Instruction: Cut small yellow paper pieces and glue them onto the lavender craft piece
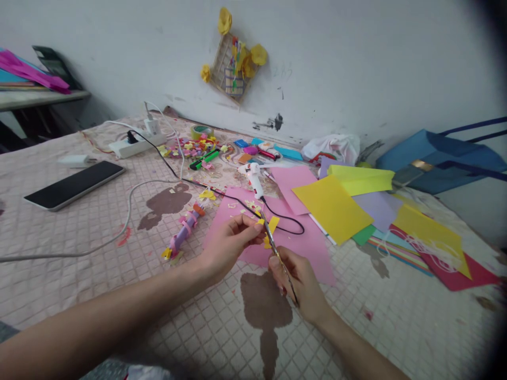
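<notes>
A pale wall (356, 63), hung with a lattice ornament (233, 68) trimmed with yellow flowers, rises behind a broad worktable under a cream, grid-stitched cloth (99, 232) patched with brown. A blue bag (439, 161) with dark straps leans at the far right. A large pink sheet (309, 253) covers the middle of the work area, with a bright yellow square sheet (332, 208) beside it to the right. A flat, black-screened device (75, 184) lies at left, near a white power strip (137, 146) with plugs in it.

Above the pink sheet, the person's left hand (227, 245) pinches a small yellow piece (260, 222) between thumb and fingertips, while the right hand (297, 279) is closed around a slim metal tool, apparently scissors seen edge-on (277, 252), its tip right at the yellow piece. More yellow shows just past the tool; whether it is all one piece cannot be told.

A purple tube (184, 232) banded in pink rests on the cloth left of the left hand. A white glue gun (254, 182), trailing a black cord (295, 220), sits beyond both hands, near small pale scraps (241, 206).
</notes>
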A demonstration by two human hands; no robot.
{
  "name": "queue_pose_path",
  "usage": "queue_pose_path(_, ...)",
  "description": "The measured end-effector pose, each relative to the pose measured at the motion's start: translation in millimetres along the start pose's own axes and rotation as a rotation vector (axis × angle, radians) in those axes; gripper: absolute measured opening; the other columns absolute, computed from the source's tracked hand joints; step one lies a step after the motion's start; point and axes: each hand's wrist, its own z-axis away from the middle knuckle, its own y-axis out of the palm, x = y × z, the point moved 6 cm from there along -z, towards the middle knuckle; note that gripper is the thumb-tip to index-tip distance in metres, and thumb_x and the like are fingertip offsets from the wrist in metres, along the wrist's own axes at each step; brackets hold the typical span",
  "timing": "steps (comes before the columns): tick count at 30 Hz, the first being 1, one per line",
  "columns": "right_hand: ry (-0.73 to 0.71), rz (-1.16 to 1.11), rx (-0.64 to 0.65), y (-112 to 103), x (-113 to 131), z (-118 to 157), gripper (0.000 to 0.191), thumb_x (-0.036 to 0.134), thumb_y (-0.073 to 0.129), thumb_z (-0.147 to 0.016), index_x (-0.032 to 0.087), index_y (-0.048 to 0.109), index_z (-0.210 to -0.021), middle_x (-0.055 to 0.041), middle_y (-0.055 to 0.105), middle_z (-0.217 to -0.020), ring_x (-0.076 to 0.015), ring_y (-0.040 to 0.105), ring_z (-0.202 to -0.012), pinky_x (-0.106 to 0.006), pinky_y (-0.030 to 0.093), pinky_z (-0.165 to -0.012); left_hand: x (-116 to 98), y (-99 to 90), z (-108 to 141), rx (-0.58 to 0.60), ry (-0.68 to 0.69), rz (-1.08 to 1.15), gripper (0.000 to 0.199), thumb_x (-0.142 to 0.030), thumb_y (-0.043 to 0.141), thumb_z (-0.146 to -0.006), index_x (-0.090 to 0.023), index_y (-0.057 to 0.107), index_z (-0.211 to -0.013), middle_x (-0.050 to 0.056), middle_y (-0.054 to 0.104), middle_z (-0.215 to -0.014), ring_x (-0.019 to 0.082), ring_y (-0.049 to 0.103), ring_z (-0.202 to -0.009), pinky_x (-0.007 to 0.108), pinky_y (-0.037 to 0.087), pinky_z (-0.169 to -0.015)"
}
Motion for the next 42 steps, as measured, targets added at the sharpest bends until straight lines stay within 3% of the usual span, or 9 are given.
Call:
queue_pose_path(20,0.008,-0.026,0.002,0.8,-0.3,0.5,0.032,0.043,0.051,-0.084,0.020,0.041,-0.065,0.0064,0.036,-0.052,-0.0088,0.035,-0.045,-0.022,0.026,-0.043,-0.1,1.3,1.3,-0.016,-0.010,0.015,0.015,-0.024,0.067,-0.074,-0.014,0.057,-0.070,0.001,0.059,-0.073,0.010,0.054,-0.070,0.026,0.041,-0.072)
queue_pose_path(32,0.003,0.040,-0.009,-0.2,-1.4,0.7,0.034,0.046,0.048,-0.085,0.020,0.040,-0.065,0.0064,0.037,-0.050,-0.0087,0.035,-0.044,-0.022,0.026,-0.043,-0.2,-0.1,0.4,-0.016,0.005,0.019,0.015,-0.023,0.066,-0.074,-0.014,0.055,-0.070,0.001,0.059,-0.073,0.010,0.054,-0.070,0.026,0.042,-0.071)
queue_pose_path(42,0.024,-0.070,-0.025,-3.0,-8.3,0.5,0.038,0.052,0.046,-0.085,0.020,0.041,-0.065,0.0070,0.035,-0.049,-0.0079,0.034,-0.042,-0.021,0.026,-0.041,0.2,-2.3,-1.7,0.003,-0.030,-0.038,0.016,-0.024,0.065,-0.074,-0.013,0.054,-0.071,0.003,0.062,-0.078,0.010,0.057,-0.072,0.025,0.044,-0.073)
